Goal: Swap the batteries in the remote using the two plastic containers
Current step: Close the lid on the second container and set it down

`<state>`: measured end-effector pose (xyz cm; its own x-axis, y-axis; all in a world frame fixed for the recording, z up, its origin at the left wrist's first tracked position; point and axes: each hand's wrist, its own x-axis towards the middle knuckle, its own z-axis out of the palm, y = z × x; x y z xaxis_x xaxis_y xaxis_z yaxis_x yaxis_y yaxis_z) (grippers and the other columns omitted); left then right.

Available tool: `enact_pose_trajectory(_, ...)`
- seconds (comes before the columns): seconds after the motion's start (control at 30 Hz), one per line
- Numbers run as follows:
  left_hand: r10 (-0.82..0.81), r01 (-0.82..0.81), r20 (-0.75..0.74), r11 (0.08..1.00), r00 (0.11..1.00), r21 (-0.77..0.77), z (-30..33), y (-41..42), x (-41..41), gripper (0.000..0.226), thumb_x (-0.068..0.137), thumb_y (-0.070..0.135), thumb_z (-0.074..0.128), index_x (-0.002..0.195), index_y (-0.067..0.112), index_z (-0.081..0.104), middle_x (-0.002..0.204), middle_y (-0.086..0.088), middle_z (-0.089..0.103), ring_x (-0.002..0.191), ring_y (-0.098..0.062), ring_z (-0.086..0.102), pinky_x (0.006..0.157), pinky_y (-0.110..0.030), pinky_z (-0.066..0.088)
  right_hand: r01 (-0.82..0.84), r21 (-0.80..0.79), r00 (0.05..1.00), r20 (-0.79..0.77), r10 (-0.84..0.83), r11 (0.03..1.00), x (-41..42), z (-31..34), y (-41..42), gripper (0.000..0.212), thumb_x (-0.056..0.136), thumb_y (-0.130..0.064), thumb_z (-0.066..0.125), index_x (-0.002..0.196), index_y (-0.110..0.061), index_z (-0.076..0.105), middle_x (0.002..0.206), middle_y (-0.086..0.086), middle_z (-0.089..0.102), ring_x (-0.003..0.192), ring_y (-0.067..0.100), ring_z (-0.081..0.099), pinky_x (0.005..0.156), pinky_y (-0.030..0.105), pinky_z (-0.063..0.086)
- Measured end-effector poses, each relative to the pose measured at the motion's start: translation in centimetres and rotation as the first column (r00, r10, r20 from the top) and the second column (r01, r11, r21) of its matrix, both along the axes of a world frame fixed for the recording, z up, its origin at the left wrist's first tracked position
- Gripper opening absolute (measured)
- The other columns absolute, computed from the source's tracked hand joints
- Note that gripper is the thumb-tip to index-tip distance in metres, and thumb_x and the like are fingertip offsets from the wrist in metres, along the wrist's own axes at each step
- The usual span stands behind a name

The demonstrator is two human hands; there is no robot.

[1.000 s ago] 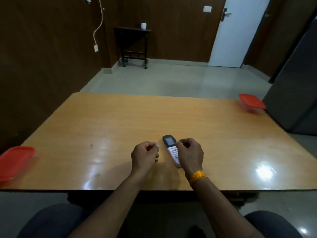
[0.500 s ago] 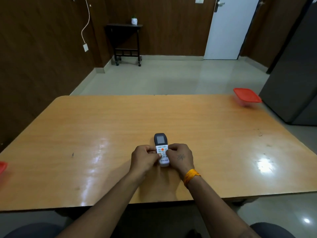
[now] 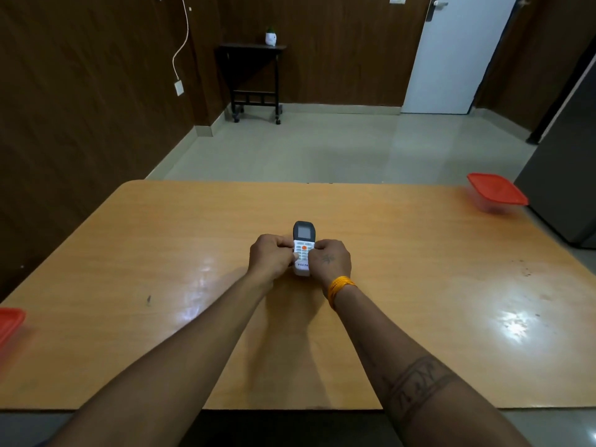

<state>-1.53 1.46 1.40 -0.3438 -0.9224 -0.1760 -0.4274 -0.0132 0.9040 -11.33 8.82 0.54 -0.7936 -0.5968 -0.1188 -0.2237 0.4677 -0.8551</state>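
Note:
A white remote with a dark screen end and an orange button faces up near the middle of the wooden table, pointing away from me. My left hand grips its left side and my right hand grips its right side, fingers curled around its lower half. A clear plastic container with a red lid stands at the table's far right corner. A second red-lidded container shows only partly at the left edge. No batteries are visible.
A dark cabinet stands close beside the table's right side. Beyond the table lie a tiled floor, a small black side table with a white pot, and a white door.
My hands went from loose fists beside the tilted remote to gripping it from both sides. The remote now points straight away from me, and my view has shifted further over the table.

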Motion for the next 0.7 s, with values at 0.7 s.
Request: enact_pose_trajectory(0.7, -0.040, 0.032, -0.089, 0.996, 0.995, -0.086, -1.7, -0.8, 0.9, 0.034, 0.091, 0.023, 0.074, 0.124, 0.015, 0.074, 0.109, 0.002, 0.075, 0.103, -0.025, 0.072, 0.094, -0.045, 0.061, 0.075, -0.086, 0.996, -0.036, -0.078, 0.993, 0.0, -1.2, -0.4, 0.044, 0.093, -0.029, 0.059, 0.132, -0.012, 0.065, 0.126, 0.009, 0.067, 0.106, 0.023, 0.064, 0.095, 0.041, 0.057)
